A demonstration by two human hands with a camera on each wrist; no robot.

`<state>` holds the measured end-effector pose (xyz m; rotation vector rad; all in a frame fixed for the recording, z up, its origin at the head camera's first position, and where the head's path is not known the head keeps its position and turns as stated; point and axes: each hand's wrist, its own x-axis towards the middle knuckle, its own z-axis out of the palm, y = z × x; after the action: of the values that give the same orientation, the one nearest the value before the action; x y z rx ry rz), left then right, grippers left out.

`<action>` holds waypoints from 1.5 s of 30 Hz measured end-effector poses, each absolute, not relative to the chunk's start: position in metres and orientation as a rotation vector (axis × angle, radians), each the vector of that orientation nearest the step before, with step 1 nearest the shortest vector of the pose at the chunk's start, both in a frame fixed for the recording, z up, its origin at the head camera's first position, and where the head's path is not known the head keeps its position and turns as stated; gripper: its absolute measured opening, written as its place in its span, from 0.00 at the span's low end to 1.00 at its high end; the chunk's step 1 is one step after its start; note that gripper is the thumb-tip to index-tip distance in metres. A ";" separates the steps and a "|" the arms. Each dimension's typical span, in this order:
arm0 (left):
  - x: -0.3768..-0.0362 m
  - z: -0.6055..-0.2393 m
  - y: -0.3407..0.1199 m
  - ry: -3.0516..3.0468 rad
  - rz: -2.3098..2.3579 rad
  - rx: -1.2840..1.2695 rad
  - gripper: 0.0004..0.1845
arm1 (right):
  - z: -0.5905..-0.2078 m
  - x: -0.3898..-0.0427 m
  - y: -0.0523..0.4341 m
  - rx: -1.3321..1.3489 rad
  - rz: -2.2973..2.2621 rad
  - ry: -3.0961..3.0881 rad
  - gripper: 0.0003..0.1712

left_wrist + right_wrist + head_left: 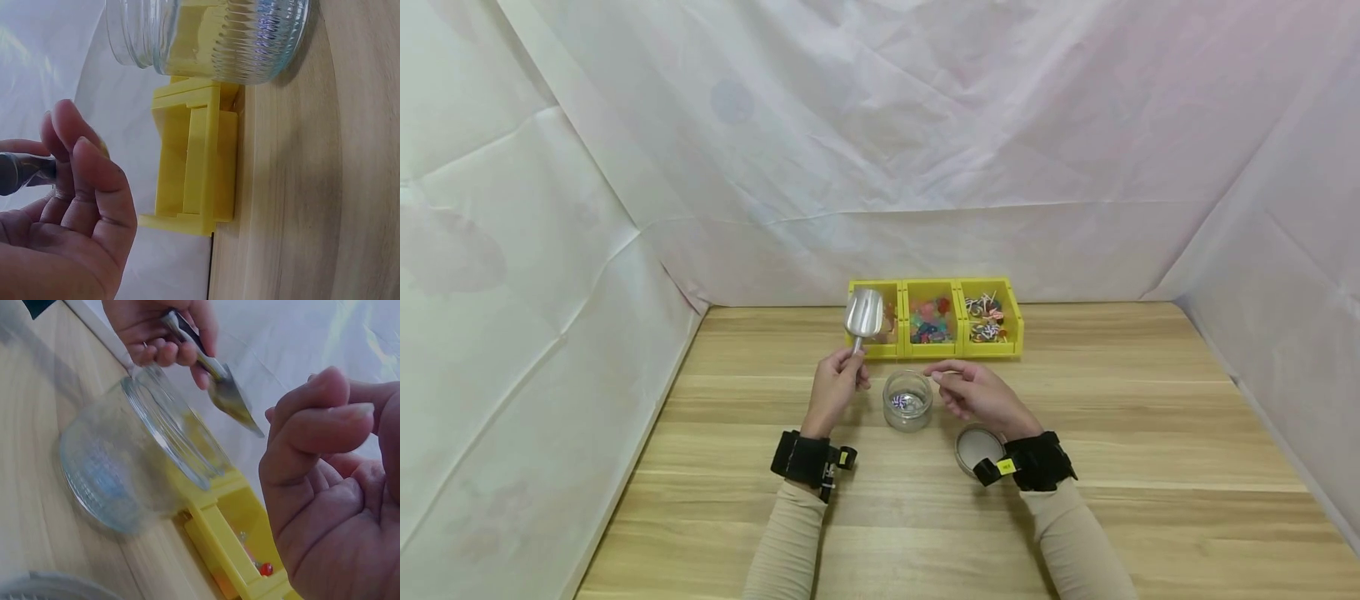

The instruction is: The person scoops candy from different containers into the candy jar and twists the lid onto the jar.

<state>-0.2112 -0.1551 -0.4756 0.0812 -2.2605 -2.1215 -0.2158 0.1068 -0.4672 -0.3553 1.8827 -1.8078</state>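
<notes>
1. Head view: L hand (835, 385) holds metal scoop (864, 312) by the handle, bowl overlapping L compartment of yellow bin (932, 351); no load visible in bowl
2. R hand (981, 396): fingers bent, nothing visible in it; tips just beside rim of glass jar (907, 422); R wrist view shows a gap there
3. Jar stands upright on table (737, 400), between hands, mouth uncovered, w/ striped piece (900, 402) at bottom
4. Risk, tipping: jar is nearly unladen & unsupported; a careless knock from R knuckles or scoop could slide or topple it
5. Risk, spillage: scoop bowl looks wide vs. jar mouth; a fast or off-centre pour would prob. scatter pieces on table
6. Risk, scoop control: L grip sits on handle only; a loaded bowl could roll if wrist twists
7. Risk, snagging: round lid (972, 446) lies partly under R wrist cam (988, 472); lowering that forearm could shove it
8. Risk, mixing: compartments adjoin; a wide dig could carry pieces over a divider, e.g. among lollipops (988, 307)
</notes>
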 end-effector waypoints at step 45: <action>-0.216 -0.488 -0.157 -2.401 -2.005 0.213 0.17 | -0.478 -0.246 0.183 -0.284 -1.312 2.806 0.23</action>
<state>-0.2156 -0.1569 -0.4876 0.2128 -2.4008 -2.0049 -0.2460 0.1830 -0.4777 -0.2844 2.8059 -1.3120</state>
